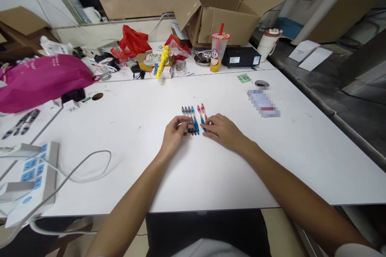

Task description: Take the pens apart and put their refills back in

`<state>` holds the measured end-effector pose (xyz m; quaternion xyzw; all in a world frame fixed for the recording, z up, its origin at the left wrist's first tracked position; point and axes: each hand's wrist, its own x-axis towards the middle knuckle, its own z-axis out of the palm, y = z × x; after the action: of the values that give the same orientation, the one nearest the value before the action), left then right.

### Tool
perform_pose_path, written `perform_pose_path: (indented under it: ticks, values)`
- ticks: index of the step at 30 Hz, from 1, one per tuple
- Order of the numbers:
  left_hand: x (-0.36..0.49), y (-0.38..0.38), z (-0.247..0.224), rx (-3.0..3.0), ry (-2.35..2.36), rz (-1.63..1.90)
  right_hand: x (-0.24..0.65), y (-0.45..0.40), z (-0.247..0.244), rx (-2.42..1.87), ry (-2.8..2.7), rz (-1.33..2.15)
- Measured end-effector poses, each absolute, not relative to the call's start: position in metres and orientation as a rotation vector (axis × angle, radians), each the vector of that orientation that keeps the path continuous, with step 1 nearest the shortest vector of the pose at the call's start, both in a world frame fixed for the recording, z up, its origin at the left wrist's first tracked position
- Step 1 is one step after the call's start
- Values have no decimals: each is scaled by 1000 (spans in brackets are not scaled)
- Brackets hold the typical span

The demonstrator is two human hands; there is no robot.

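Observation:
Several pens lie side by side on the white table in front of me, pointing away. Black pens (185, 110) and a blue pen (194, 116) form the left group. Across a small gap are pens with red upper ends (203, 107) and blue showing lower down. My left hand (175, 130) rests over the left group, its curled fingers and thumb gripping the black pens, whose middles it partly covers. From the right, my right hand (221, 129) holds the red-ended pens between thumb and fingers, hiding part of them.
A power strip (52, 172) with a loose cable stands at left, near a magenta bag (48, 80). Along the back are a red plastic bag (134, 42), a drink cup (218, 52), a black box (241, 57) and an open carton (226, 20). A pixelated item (263, 103) lies right.

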<state>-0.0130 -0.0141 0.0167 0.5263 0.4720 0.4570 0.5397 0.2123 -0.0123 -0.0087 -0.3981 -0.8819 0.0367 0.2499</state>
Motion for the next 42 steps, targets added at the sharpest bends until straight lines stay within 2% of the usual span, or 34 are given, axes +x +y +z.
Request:
perform_pose_path:
  ticks: [26, 35, 42]
  values:
    - [-12, -12, 13, 1215, 1097, 1087, 190, -14, -10, -1052, -2265, 95]
    - [-13, -13, 14, 1165, 1066, 1107, 193, -20, -3, -1084, -1964, 360]
    - [-13, -9, 18, 869, 971, 1139, 188, -31, 8, -939, -1838, 466]
